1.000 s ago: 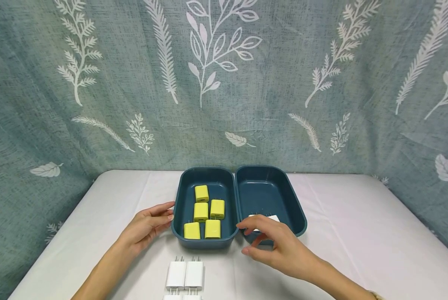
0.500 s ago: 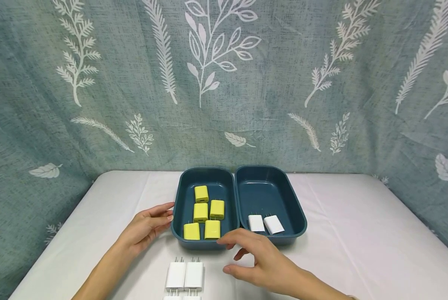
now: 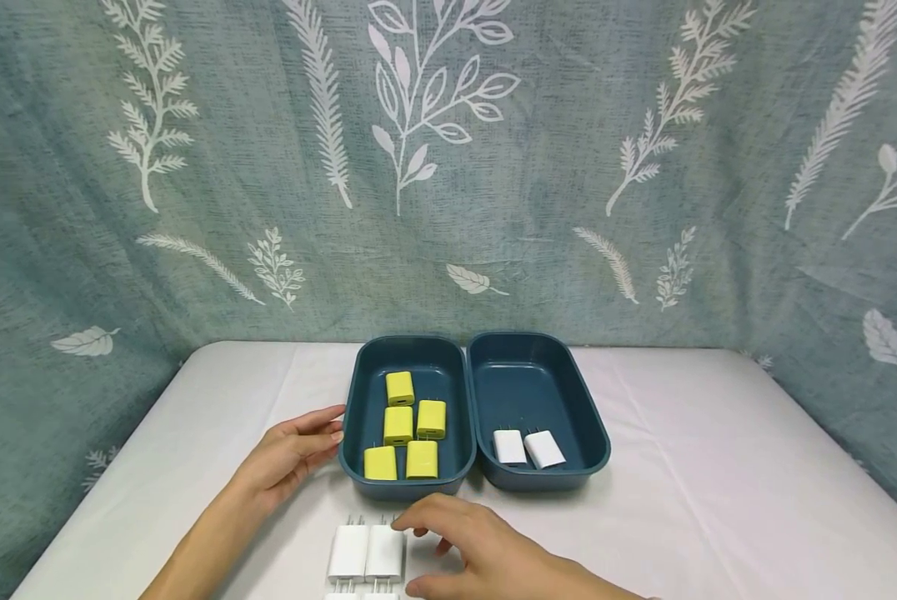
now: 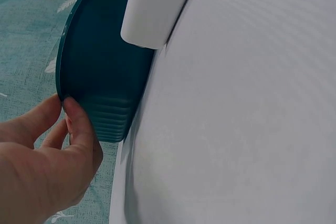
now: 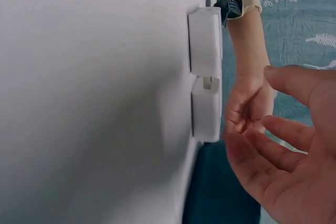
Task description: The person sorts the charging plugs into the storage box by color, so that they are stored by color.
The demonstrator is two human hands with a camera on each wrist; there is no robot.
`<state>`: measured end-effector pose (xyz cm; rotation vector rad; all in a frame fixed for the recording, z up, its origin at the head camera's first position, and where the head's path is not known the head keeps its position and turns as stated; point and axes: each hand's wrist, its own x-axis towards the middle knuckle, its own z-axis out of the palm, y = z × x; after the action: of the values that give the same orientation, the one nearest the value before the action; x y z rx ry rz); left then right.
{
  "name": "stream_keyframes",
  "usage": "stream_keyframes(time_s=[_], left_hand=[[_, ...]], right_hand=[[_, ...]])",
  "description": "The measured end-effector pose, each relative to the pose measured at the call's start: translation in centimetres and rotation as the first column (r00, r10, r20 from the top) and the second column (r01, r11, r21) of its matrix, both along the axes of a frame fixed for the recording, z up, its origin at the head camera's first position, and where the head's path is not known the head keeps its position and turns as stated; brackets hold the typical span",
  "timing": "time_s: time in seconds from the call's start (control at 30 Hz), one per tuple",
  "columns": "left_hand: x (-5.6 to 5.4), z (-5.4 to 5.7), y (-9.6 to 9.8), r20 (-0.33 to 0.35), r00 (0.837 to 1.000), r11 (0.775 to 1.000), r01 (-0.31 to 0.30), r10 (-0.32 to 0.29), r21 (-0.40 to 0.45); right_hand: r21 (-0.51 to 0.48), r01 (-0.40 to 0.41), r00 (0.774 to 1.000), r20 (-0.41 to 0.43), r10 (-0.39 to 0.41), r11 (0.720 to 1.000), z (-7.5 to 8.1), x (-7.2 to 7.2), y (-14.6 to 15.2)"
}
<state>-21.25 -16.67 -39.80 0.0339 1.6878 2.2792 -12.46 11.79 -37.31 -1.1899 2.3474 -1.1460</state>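
Observation:
My left hand rests its fingertips against the left rim of a dark blue tray; in the left wrist view the thumb and a finger meet that rim. Inside this tray lie several yellow USB wall chargers. Nothing is in my right hand, which hovers with thumb and fingers spread at the right side of a white wall charger. Another white charger stands close beside it, prongs pointing away. In the right wrist view the fingertips show apart from the white chargers.
A second dark blue tray adjoins the first on its right, with two white chargers inside. More white chargers are cut off at the bottom edge. White cloth covers the table, and a patterned green curtain hangs behind.
My right hand has moved from over the right tray leftward and toward me, to the white chargers on the cloth, uncovering the two in that tray. My left hand has stayed at its tray.

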Motion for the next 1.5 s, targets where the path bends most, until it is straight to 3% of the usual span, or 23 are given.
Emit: stream_keyframes(time_s=[0.1, 0.37, 1.03, 1.5], left_hand=[[0.1, 0.0, -0.1, 0.0, 1.0, 1.0, -0.002, 0.002, 0.001], [0.1, 0.1, -0.2, 0.0, 1.0, 1.0, 0.014, -0.014, 0.012], [0.0, 0.0, 0.1, 0.001, 1.0, 1.0, 0.009, -0.009, -0.002], [0.0, 0.2, 0.0, -0.014, 1.0, 1.0, 0.008, -0.008, -0.007]], right_hand=[[0.031, -0.019, 1.0, -0.004, 0.019, 0.999, -0.5, 0.0, -0.6], [0.088, -0.038, 0.99, -0.132, 0.05, 0.995, -1.6, -0.4, -1.4], [0.1, 0.018, 0.962, -0.275, 0.011, 0.995, -2.6, -0.9, -2.3], [0.121, 0.038, 0.973, -0.229, -0.009, 0.992, -2.4, -1.1, -2.7]])
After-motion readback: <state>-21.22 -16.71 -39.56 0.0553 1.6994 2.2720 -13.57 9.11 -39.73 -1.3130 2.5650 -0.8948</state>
